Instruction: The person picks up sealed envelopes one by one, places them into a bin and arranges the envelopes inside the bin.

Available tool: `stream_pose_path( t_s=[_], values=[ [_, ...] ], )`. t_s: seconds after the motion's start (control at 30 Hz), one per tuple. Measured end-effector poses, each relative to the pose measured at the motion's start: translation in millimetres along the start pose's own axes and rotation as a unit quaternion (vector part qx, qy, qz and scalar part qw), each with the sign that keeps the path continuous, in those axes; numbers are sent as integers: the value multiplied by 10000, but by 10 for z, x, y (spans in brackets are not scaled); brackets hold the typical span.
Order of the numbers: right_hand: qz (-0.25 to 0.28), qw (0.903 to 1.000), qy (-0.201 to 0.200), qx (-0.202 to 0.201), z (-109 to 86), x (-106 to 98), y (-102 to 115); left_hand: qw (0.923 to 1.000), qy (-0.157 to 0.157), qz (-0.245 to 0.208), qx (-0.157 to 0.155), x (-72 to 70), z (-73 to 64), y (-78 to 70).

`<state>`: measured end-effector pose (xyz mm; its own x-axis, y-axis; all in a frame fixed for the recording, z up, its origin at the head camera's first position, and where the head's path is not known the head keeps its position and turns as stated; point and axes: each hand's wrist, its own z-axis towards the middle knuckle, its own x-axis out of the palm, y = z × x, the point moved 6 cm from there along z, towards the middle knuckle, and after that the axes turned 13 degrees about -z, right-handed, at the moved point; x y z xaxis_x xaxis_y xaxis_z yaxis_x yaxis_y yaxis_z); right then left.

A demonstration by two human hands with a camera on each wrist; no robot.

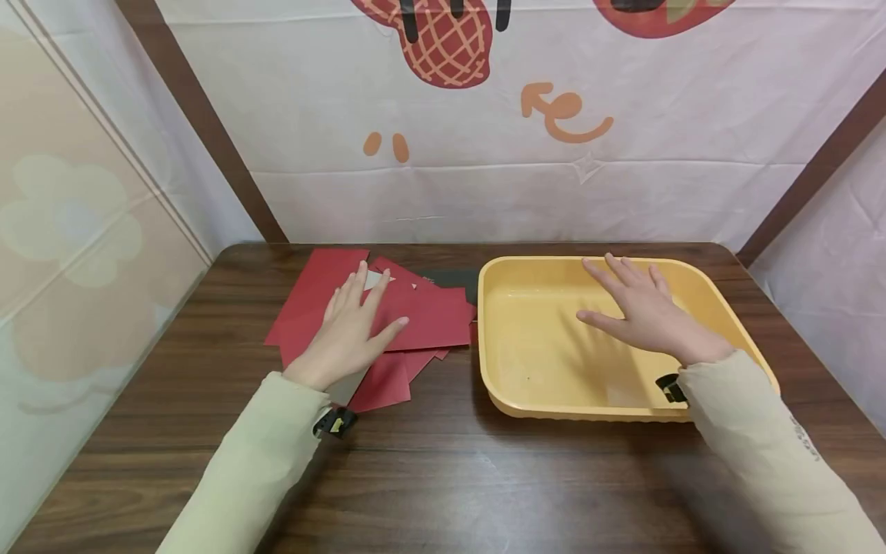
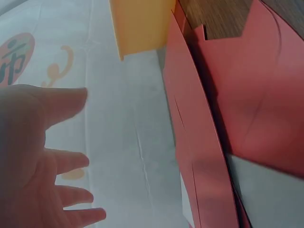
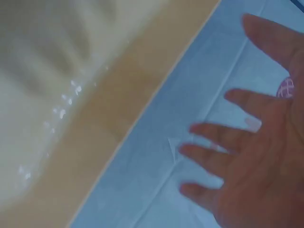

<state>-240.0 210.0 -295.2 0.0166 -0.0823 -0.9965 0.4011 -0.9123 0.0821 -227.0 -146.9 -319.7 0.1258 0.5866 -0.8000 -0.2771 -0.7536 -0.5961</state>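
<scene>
My left hand hovers over a loose pile of red paper sheets, its fingers spread and nothing held. In the left wrist view, the red sheets overlap beside the hand, with a grey-white piece among them. A yellow plastic tub stands right of the pile. Above its right part is my right hand, fingers straight and apart, holding nothing; its shadow falls on the tub floor. The right wrist view shows that hand beside the tub's wall.
The brown wood-grain table carries both the pile and the tub. A dark flat piece lies behind the sheets, against the tub's left side. A printed white cloth hangs behind the table, with more cloth at both sides.
</scene>
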Motion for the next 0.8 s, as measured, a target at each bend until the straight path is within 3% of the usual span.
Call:
stream_pose_path(
  t_s=[0.13,0.23,0.5,0.8],
  values=[
    [-54,9987,-25,-508,-94,-59,-60,9999,88,42,-70,-35,-55,48],
    [-7,9978,27,-656,-169,-92,-142,9997,123,193,-120,-56,-102,92],
    [77,9992,151,-363,-346,-142,-433,9979,148,602,-198,-93,-210,172],
    [-258,9995,30,-188,-515,-175,-700,9983,94,528,-222,-164,-263,281]
  ],
)
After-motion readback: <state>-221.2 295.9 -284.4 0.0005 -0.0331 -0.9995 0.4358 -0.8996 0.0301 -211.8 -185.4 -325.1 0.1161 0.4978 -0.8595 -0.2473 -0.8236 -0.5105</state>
